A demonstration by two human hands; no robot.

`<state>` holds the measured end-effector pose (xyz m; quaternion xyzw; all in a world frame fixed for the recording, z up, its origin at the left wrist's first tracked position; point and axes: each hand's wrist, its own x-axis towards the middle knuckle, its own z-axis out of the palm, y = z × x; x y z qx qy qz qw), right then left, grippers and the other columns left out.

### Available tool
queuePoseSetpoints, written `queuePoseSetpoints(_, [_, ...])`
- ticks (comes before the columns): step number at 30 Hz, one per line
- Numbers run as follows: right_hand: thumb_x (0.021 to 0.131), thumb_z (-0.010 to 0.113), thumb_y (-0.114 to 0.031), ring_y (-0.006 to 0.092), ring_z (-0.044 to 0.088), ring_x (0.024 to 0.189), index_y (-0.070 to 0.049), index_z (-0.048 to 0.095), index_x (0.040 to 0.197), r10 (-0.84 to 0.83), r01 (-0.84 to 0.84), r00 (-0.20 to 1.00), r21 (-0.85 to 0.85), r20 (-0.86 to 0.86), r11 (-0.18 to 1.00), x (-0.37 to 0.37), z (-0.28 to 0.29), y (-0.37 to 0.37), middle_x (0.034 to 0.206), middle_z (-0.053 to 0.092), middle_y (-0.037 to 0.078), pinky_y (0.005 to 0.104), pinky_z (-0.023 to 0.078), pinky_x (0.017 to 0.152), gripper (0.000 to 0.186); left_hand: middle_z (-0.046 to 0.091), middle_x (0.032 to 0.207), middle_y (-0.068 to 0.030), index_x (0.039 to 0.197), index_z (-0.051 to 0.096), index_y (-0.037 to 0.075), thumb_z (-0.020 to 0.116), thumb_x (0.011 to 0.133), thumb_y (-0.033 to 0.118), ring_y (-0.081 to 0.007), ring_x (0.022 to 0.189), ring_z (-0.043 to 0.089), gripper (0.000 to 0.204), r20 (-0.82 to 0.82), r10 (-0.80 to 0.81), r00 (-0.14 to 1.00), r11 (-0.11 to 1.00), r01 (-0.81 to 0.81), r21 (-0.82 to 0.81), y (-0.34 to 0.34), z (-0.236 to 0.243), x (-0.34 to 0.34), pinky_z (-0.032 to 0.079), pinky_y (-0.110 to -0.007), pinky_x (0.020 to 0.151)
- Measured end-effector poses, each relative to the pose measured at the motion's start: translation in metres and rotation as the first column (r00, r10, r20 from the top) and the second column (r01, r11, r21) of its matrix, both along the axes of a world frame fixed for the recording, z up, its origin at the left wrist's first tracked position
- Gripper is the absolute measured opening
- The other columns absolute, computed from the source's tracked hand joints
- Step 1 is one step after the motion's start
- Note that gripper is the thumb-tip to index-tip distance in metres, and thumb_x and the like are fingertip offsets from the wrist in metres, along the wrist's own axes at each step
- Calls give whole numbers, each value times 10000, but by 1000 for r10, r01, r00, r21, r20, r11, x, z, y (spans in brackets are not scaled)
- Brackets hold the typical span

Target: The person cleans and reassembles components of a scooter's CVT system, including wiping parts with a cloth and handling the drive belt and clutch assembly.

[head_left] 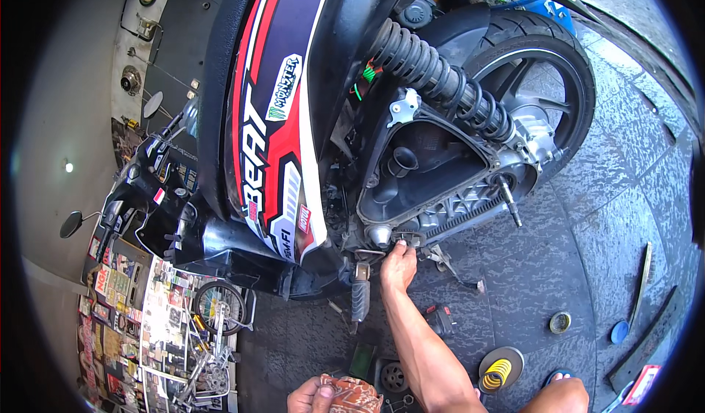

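Note:
My right hand (399, 266) reaches to the lower edge of the scooter's open transmission case (426, 171). Its fingers are closed against a metal part there, and their tips are partly hidden, so what they grip is unclear. At the lower edge of the view, my left hand (312, 397) is closed on an orange patterned cloth (352, 395). The case has its cover off and shows a dark triangular cavity with a round tube end inside. Beside my right hand is the folded footpeg (360, 295). A bare shaft (510, 201) sticks out near the rear wheel (565, 108).
A coil shock absorber (448, 82) runs above the case. On the dark tiled floor lie a pulley with a yellow spring (496, 372), a small round ring (560, 323), a blue cap (620, 331) and a dark round part (393, 375). Stocked shelves (117, 303) stand at left.

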<state>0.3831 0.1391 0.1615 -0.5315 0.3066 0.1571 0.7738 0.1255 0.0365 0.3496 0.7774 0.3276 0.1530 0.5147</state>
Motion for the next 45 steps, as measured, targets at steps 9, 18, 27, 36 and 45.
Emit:
queuePoseSetpoints(9, [955, 563, -412, 371, 682, 890, 31, 668, 976, 125, -134, 965, 26, 229, 991, -4, -40, -24, 892, 707, 235, 469, 494, 824, 456, 680, 901, -25, 1066, 673, -35, 546, 1030, 192, -74, 756, 600, 263, 15, -27, 1000, 1000, 27, 1, -1, 8, -5, 482, -210, 684])
queuePoseSetpoints(18, [692, 581, 11, 438, 517, 1089, -29, 537, 996, 516, 369, 567, -758, 642, 538, 44, -81, -191, 1504, 406, 215, 502, 448, 974, 309, 656, 911, -11, 1060, 660, -39, 535, 1029, 197, -75, 800, 577, 269, 111, -76, 991, 993, 85, -81, 10, 20, -28, 462, -206, 722])
queuePoseSetpoints(27, [716, 596, -58, 323, 525, 1065, -65, 620, 1121, 924, 263, 305, -953, 228, 148, 55, -83, -285, 1422, 487, 152, 427, 437, 892, 406, 670, 905, -63, 1038, 644, -63, 542, 1019, 183, -131, 794, 620, 267, 206, -56, 977, 982, 91, -168, 29, 24, -46, 487, -244, 735])
queuePoseSetpoints(36, [848, 585, -235, 400, 691, 938, -111, 468, 1417, 776, -402, -75, -693, -626, -598, -8, -71, -416, 1017, 704, 237, 495, 552, 814, 594, 628, 1074, -135, 1269, 504, -69, 549, 999, 255, -180, 945, 631, 424, 236, 203, 950, 979, -196, -52, 57, -3, -78, 522, -314, 861])
queuePoseSetpoints(45, [893, 511, -231, 396, 702, 946, -157, 193, 1588, 653, -489, -253, -487, -714, -723, -76, -120, -414, 1045, 703, 257, 497, 543, 801, 768, 588, 968, -89, 1180, 522, -24, 545, 999, 352, -146, 860, 613, 418, 208, 218, 954, 972, -230, 39, 60, -7, -88, 529, -303, 765])
